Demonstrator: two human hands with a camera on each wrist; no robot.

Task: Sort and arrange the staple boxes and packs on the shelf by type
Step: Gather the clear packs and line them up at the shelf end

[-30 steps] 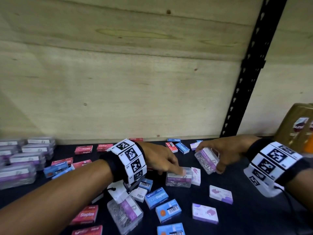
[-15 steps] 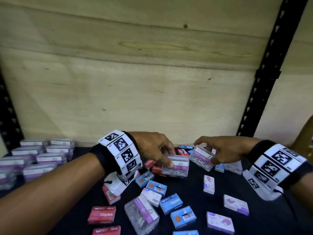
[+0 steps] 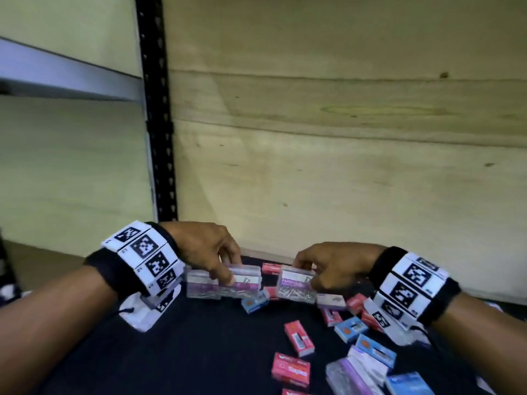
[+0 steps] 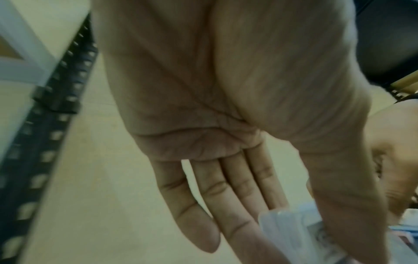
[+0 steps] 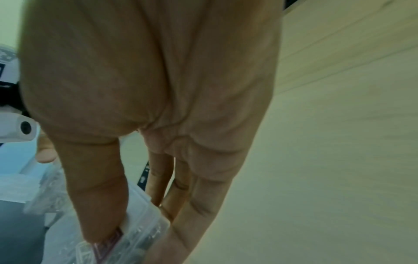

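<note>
My left hand (image 3: 225,269) pinches a clear plastic box with a purple label (image 3: 242,285) between thumb and fingers, right beside another clear box (image 3: 201,285) standing on the dark shelf (image 3: 199,352). The left wrist view shows the same clear box (image 4: 291,226) at my fingertips. My right hand (image 3: 313,277) grips a second clear box (image 3: 295,286) of paper clips by its top, a little to the right; in the right wrist view that box (image 5: 138,232) sits between thumb and fingers. Small red, blue and white staple boxes lie scattered at the right.
A black slotted upright (image 3: 155,109) stands at the back left, and a plywood back wall (image 3: 342,166) closes the shelf. Red boxes (image 3: 298,337) and blue boxes (image 3: 376,350) crowd the right front, with another clear box (image 3: 350,374) among them.
Both hands have carried their clear boxes leftward along the shelf toward the clear boxes at the left. The view has swung left, so the scattered small boxes now lie at the right.
</note>
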